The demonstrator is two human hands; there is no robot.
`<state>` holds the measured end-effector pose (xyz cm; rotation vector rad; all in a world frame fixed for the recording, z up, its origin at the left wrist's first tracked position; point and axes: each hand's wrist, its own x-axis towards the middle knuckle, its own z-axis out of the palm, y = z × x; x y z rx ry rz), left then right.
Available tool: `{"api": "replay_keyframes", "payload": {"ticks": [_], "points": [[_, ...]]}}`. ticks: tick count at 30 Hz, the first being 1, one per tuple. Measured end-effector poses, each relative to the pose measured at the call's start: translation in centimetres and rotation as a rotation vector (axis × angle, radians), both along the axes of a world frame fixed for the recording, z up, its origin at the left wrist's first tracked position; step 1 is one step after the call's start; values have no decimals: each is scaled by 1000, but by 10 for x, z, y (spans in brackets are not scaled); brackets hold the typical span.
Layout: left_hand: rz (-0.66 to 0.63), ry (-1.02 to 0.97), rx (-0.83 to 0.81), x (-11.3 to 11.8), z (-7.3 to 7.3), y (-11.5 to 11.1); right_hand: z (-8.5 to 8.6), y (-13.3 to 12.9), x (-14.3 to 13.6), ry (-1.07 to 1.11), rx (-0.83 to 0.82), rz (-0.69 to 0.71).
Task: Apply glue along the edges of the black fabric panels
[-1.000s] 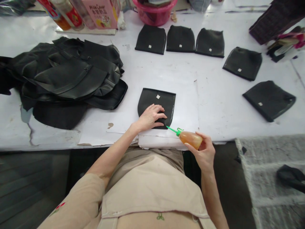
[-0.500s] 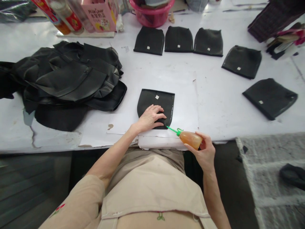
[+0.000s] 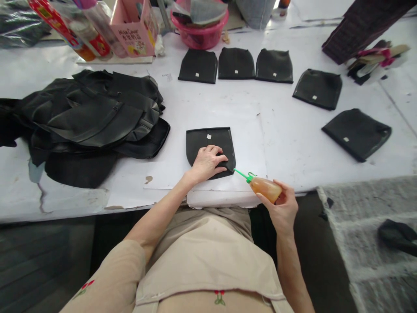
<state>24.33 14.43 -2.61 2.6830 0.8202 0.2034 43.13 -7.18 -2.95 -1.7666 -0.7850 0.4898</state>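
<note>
A black leather-like panel (image 3: 210, 150) with a small white square mark lies on the table in front of me. Resting on its lower part, with fingers spread, is my left hand (image 3: 210, 163). My right hand (image 3: 282, 204) grips a squeeze bottle (image 3: 265, 188) of amber liquid from its base end. The bottle's thin green nozzle (image 3: 241, 173) points left, its tip at the panel's right edge near the lower corner. A glossy line runs along that right edge. My left palm hides part of the panel.
Several similar black panels (image 3: 236, 63) lie across the back and right. A heap of black pieces (image 3: 87, 113) covers the left. Behind stand a pink box (image 3: 132, 39), bottles (image 3: 89, 39) and a pink basin (image 3: 200, 37). The table's front edge (image 3: 293, 193) is near my waist.
The panel has turned slightly counterclockwise under my left hand. The nozzle tip has shifted a little up and right with the panel's edge. The whole view has also moved slightly.
</note>
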Motion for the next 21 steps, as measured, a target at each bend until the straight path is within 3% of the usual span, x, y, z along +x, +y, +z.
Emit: {"api": "replay_keyframes", "payload": {"ticks": [13, 21], "points": [[4, -2, 9, -2, -2, -1, 2, -3, 14, -22, -71, 96], [83, 31, 47, 10, 2, -4, 2, -9, 10, 231, 85, -138]]}}
